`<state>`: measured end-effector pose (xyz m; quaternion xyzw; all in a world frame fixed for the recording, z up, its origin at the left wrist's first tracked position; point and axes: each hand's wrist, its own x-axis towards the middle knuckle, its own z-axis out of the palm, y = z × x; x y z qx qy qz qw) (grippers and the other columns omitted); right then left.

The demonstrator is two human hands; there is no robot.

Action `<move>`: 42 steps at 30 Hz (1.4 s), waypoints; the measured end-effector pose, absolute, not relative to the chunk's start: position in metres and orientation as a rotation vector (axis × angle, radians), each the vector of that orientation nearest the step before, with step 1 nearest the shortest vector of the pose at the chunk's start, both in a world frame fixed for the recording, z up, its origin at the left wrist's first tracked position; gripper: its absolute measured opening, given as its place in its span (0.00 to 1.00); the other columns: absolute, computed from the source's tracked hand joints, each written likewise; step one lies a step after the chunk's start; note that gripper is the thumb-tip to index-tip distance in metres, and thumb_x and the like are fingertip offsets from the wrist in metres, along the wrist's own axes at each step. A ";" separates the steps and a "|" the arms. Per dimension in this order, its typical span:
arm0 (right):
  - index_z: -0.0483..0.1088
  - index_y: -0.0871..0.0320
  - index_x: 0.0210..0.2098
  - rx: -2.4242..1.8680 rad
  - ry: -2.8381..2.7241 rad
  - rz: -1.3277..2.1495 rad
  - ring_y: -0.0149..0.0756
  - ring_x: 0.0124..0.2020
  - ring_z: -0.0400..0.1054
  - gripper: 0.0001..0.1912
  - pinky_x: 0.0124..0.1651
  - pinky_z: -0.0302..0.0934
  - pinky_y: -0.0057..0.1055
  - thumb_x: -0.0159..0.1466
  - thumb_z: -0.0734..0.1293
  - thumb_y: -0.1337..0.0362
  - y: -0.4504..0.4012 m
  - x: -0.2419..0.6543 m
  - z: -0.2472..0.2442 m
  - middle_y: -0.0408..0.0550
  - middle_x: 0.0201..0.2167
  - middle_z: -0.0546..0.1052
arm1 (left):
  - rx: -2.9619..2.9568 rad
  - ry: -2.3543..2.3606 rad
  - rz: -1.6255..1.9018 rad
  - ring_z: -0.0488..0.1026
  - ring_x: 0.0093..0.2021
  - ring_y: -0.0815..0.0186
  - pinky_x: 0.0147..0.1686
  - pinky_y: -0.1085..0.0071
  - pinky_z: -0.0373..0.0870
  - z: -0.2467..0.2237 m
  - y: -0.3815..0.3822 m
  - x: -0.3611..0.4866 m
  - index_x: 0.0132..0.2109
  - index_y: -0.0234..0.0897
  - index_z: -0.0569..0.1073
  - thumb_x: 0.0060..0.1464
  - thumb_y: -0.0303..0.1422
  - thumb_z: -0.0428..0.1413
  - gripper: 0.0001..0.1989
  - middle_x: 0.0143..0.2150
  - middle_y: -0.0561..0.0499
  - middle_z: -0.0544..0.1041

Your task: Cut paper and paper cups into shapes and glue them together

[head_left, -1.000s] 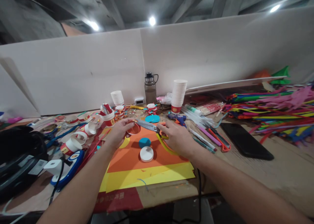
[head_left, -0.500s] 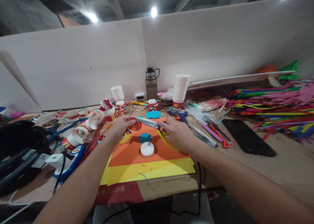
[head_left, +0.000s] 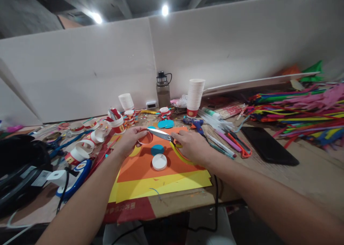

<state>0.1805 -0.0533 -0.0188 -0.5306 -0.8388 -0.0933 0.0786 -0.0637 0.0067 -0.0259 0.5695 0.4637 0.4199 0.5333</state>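
"Two hands are meeting over the worktop point(head_left: 279, 187), near the middle of the frame. What is each one holding?"

"The left hand point(head_left: 132, 141) is pinching a red ring point(head_left: 145, 142) between thumb and fingers, just left of centre. The right hand point(head_left: 192, 145) is curling around the handles of the scissors point(head_left: 160, 134), just right of centre."

"Where are the blades pointing?"

"They are pointing toward the left of the frame, and their tips are reaching the upper edge of the ring, close to the left fingertips. I cannot tell whether they are touching it."

"And underneath?"

"An orange sheet point(head_left: 145, 171) is lying below both hands, overlapping yellow sheets point(head_left: 163, 192) at lower centre. On the orange one, a white lid-like disc point(head_left: 159, 162) is sitting just below a blue disc point(head_left: 157, 150)."

"What is standing farther up the frame?"

"A bottle point(head_left: 163, 91) is standing at upper centre, with a tall stack of paper cups point(head_left: 196, 96) rising to its right. Several blue paper circles point(head_left: 166, 124) are lying just above the scissors."

"Anything toward the right?"

"A glue gun point(head_left: 197, 124) is lying right of centre, a black phone point(head_left: 270, 145) is resting farther right, and colourful fuzzy strips point(head_left: 303, 119) are spreading toward the right edge."
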 end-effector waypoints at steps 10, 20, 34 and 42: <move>0.69 0.55 0.53 -1.635 -2.509 -0.243 0.42 0.34 0.72 0.16 0.35 0.54 0.33 0.68 0.58 0.64 -0.055 0.180 -0.020 0.54 0.38 0.79 | 1.270 1.089 0.976 0.60 0.17 0.77 0.12 0.80 0.49 -0.025 0.008 -0.064 0.37 0.32 0.79 0.40 0.39 0.68 0.17 0.24 0.53 0.72; 0.68 0.51 0.55 -1.664 -2.436 -0.196 0.43 0.38 0.73 0.19 0.33 0.55 0.32 0.66 0.62 0.60 -0.055 0.182 -0.019 0.53 0.46 0.75 | 1.244 1.089 1.012 0.57 0.16 0.78 0.12 0.81 0.51 -0.025 0.009 -0.066 0.34 0.32 0.78 0.39 0.39 0.68 0.17 0.19 0.57 0.66; 0.67 0.50 0.57 -1.682 -2.500 -0.239 0.41 0.35 0.72 0.21 0.31 0.52 0.31 0.66 0.59 0.63 -0.056 0.182 -0.020 0.54 0.43 0.76 | 1.300 1.142 0.986 0.60 0.16 0.77 0.12 0.81 0.53 -0.023 0.005 -0.064 0.36 0.32 0.77 0.41 0.40 0.65 0.17 0.21 0.56 0.69; 0.69 0.50 0.56 -1.675 -2.491 -0.204 0.41 0.34 0.72 0.20 0.31 0.52 0.31 0.67 0.58 0.63 -0.057 0.181 -0.020 0.52 0.41 0.78 | 1.304 1.141 0.982 0.56 0.15 0.78 0.12 0.82 0.51 -0.025 0.006 -0.065 0.35 0.32 0.77 0.40 0.39 0.65 0.16 0.16 0.59 0.64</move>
